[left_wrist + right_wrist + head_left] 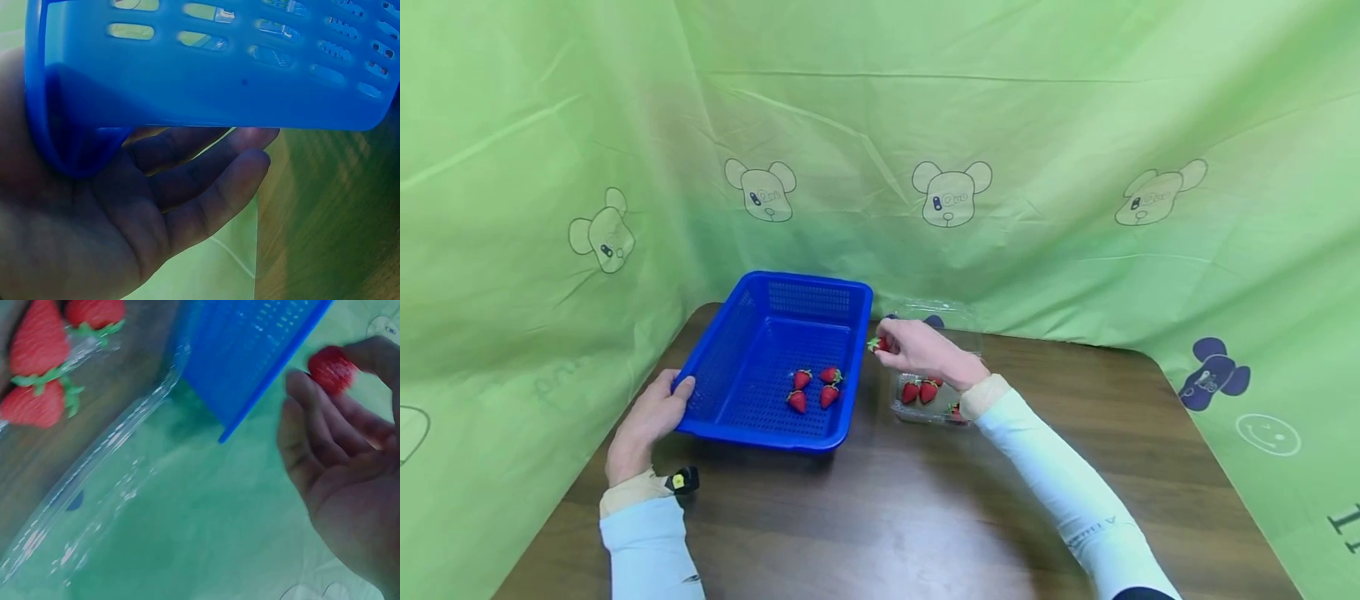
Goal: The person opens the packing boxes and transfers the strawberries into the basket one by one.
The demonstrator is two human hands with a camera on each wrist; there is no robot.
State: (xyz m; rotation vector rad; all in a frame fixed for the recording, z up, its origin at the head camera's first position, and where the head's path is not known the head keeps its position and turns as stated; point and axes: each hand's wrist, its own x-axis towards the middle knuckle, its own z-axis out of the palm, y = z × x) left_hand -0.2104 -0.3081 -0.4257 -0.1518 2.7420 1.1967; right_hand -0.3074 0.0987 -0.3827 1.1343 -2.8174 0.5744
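My left hand (655, 412) grips the left rim of a blue plastic basket (737, 429), thumb over the rim and the other fingers beneath it, as the left wrist view shows. Several red strawberries (797, 401) with green leaves lie on the basket's floor, towards its right side. Between thumb and fingertips, my right hand (917, 346) pinches one strawberry (332, 370), just right of the basket's right rim. Below that hand sits a clear plastic box (917, 417) with several more strawberries (40, 347) in it; the hand and forearm hide part of it.
The box's clear lid (962, 317) stands raised at the back, close to the green curtain (1037, 275). This curtain surrounds the back and sides of the brown wooden table (865, 517). The basket's near end seems tilted up off the table.
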